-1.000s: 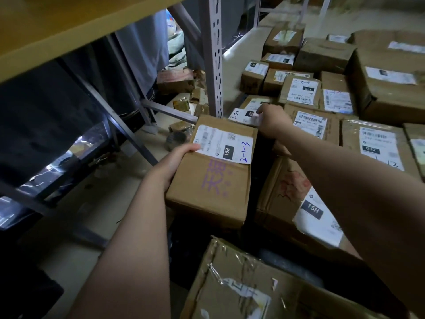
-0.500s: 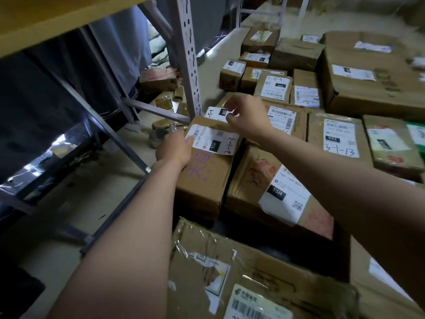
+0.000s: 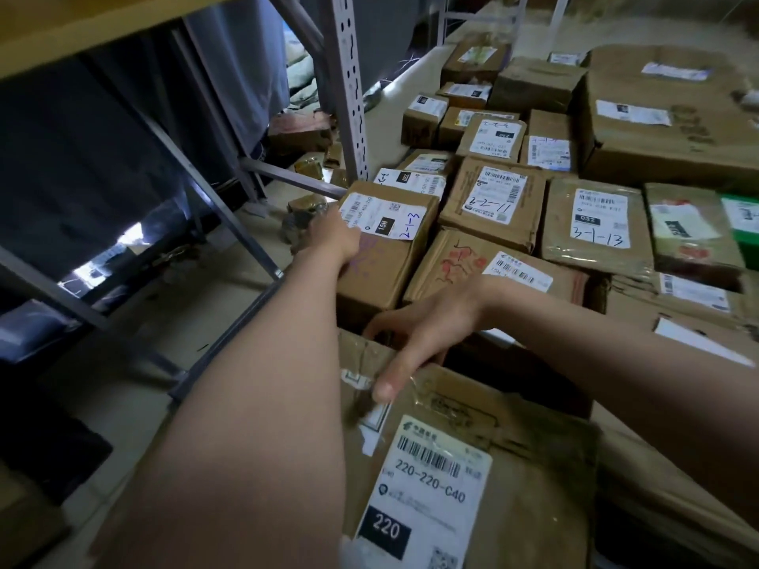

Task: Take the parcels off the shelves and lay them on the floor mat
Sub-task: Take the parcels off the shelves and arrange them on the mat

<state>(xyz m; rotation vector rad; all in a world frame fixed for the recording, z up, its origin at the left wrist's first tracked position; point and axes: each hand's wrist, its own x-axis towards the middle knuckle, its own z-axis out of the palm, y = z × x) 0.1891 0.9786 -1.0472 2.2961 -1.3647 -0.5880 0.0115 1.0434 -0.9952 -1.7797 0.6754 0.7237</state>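
Several taped cardboard parcels lie side by side on the floor. My left hand (image 3: pixel 332 236) rests against the left top edge of a brown parcel marked 2-1-3 (image 3: pixel 390 256), which lies flat among the others. My right hand (image 3: pixel 419 334) grips the far edge of the large nearest parcel labelled 220-220-C40 (image 3: pixel 493 445), thumb on its top and fingers over the edge. A dark strip of mat (image 3: pixel 525 379) shows in the gap behind that parcel.
A perforated grey shelf upright (image 3: pixel 349 96) and slanted braces (image 3: pixel 230 223) stand just left of the parcels, under a yellow shelf board (image 3: pixel 82 26). Small wrapped items (image 3: pixel 304 211) lie by the post. Pale floor (image 3: pixel 135 322) shows at left.
My right hand has come back from the far small parcel to the far edge of the nearest large parcel. My left hand stays on the 2-1-3 parcel, which now lies flat.
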